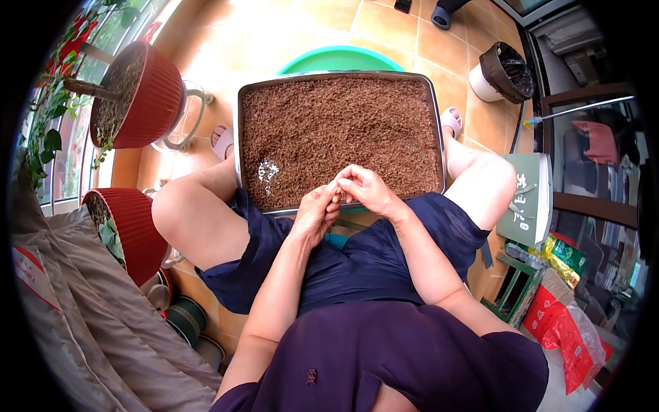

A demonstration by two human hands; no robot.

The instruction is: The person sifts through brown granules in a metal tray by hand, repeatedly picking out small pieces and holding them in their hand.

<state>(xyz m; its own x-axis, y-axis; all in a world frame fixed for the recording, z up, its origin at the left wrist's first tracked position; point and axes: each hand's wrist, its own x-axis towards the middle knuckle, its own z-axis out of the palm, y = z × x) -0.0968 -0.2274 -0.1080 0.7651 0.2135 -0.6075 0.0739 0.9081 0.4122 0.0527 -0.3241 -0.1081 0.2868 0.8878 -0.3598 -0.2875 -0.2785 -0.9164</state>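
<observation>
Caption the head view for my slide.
Left hand and right hand meet at the near edge of a tray of brown granules.

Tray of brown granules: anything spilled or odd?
A cluster of white bits sits on the brown granules toward the near-left corner of the tray, odd because the rest is brown. No spill is visible outside.

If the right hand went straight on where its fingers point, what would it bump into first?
Most likely the left hand: the right hand points toward it, and the two touch or nearly touch; the exact gap is unclear.
</observation>
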